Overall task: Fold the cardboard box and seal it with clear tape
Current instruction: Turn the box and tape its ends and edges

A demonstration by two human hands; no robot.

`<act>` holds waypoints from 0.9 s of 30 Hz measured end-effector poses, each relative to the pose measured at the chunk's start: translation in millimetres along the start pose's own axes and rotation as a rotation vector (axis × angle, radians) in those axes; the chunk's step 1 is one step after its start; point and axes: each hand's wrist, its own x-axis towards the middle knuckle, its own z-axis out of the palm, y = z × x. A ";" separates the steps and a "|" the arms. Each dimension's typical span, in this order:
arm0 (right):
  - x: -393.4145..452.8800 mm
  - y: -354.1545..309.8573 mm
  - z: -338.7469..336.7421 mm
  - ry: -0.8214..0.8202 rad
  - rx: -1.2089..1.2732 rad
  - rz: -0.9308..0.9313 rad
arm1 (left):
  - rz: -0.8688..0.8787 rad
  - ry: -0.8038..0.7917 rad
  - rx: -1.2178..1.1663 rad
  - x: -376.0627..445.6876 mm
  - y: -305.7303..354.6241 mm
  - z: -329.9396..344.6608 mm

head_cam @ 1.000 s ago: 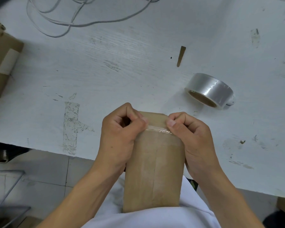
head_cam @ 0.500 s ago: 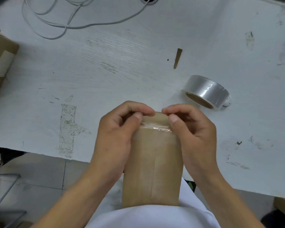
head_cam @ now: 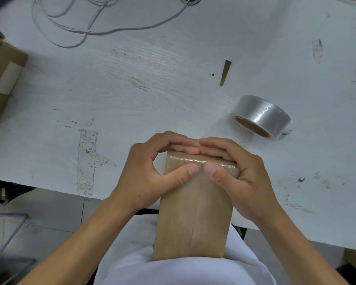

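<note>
A brown cardboard box point(head_cam: 193, 219) stands on end against my white shirt, its far end over the table's front edge. A strip of clear tape point(head_cam: 214, 162) crosses that far end. My left hand point(head_cam: 150, 173) grips the end from the left, thumb on the near face, fingers curled over the top. My right hand point(head_cam: 240, 175) grips it from the right the same way; both thumb tips meet at the middle of the tape. The roll of clear tape point(head_cam: 261, 117) lies on the table beyond my right hand.
The white table point(head_cam: 132, 89) is scuffed, with tape residue left of my hands. White cables point(head_cam: 86, 31) loop at the back. Another cardboard box point(head_cam: 0, 79) sits at the left edge. A small brown sliver point(head_cam: 225, 73) lies behind the roll. Floor and a metal frame show lower left.
My thumbs have slid inward along the tape from the box's corners to meet at the middle, and my fingers have come over the top edge of the box.
</note>
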 end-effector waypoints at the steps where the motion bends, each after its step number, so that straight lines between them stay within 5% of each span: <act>1: 0.5 -1.1 -0.7 -0.016 0.000 0.013 | -0.013 -0.023 0.018 1.4 -0.7 -0.9; 13: -23.4 4.1 2.7 0.104 0.064 0.063 | -0.134 -0.116 -0.259 -10.4 3.6 -4.8; 27: -31.7 -10.7 2.0 0.088 -0.221 -0.168 | -0.010 0.131 -0.004 -34.0 0.8 7.6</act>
